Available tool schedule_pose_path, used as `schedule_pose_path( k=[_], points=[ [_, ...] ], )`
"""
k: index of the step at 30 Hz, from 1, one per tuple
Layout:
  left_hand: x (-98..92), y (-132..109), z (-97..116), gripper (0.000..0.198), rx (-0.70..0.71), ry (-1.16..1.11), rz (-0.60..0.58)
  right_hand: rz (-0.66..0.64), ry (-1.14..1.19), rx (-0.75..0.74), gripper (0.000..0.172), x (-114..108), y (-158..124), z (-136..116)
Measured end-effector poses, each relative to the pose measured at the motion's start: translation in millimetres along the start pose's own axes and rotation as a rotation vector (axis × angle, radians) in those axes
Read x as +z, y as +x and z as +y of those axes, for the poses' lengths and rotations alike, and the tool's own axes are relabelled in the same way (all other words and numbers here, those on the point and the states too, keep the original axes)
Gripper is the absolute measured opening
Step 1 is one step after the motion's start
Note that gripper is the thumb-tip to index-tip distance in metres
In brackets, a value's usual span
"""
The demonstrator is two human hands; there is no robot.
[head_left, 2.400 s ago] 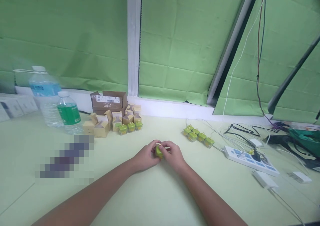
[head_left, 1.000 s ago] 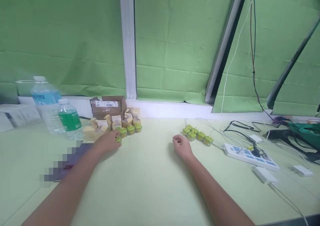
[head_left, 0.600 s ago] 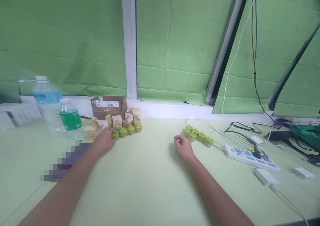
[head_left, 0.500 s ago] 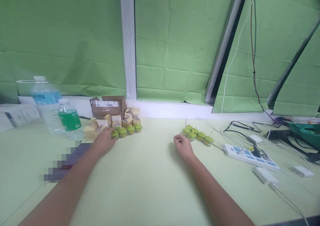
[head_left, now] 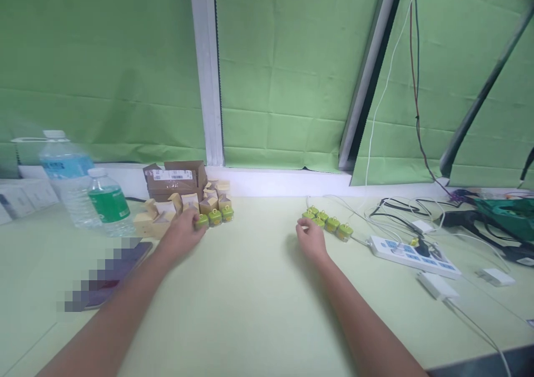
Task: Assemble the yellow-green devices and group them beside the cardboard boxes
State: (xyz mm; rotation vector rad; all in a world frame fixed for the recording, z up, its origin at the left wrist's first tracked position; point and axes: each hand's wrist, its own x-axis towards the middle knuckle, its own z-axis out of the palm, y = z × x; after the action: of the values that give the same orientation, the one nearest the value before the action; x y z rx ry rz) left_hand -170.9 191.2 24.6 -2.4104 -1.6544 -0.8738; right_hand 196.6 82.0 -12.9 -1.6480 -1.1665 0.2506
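Note:
My left hand [head_left: 182, 233] rests on the table at the left end of a row of small green pieces [head_left: 214, 217]. Its fingers are curled against the leftmost piece that shows [head_left: 202, 221]. Small tan cartons [head_left: 167, 213] stand just behind that row. My right hand [head_left: 311, 241] lies on the table with its fingers loosely curled and nothing visible in them. It is just in front of a second cluster of green pieces [head_left: 331, 224], close to them but apart.
Two water bottles [head_left: 106, 202] stand at the left, with a brown cardboard box [head_left: 173, 177] behind the cartons. A pixelated dark flat object [head_left: 108, 271] lies front left. A white power strip [head_left: 411, 252], cables, white adaptors [head_left: 436, 285] and a green tool [head_left: 507, 213] fill the right.
Both hands held one green piece at the centre. The left hand then carried it to the left row and stays there; the right hand moved toward the right cluster.

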Motion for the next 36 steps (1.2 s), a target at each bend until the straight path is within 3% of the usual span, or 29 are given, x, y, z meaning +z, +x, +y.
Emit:
schedule_pose_path(
  k=[4,7,13,17,25,33,36],
  points=[
    [10.8,-7.9,38.2,0.039,0.061,0.005,-0.080,0.253,-0.169,0.054,0.051,-13.5,14.2,14.6],
    [18.3,-11.4,52.3,0.046,0.115,0.005,-0.146,0.282,-0.232,0.100,0.057,-20.2,21.3,27.1],
    [18.0,-15.1,28.7,0.026,0.023,0.127,-0.259,0.218,-0.238,0.145,0.045,-17.4,25.4,44.0],
    [20.7,-13.7,13.0,0.025,0.001,0.112,-0.242,0.238,-0.226,0.151,0.042,-13.7,28.3,51.8],
    [24.0,-12.5,12.1,0.024,0.046,-0.006,-0.220,0.272,-0.200,0.122,0.038,-13.1,31.2,57.8],
    [16.9,-29.7,63.1,0.041,0.256,-0.241,-0.383,0.301,-0.219,0.075,0.028,-20.2,33.5,52.1],
    [17.7,-34.9,80.1,0.043,0.332,-0.293,-0.370,0.246,-0.217,0.007,0.024,-13.7,24.6,38.3]
  ],
)
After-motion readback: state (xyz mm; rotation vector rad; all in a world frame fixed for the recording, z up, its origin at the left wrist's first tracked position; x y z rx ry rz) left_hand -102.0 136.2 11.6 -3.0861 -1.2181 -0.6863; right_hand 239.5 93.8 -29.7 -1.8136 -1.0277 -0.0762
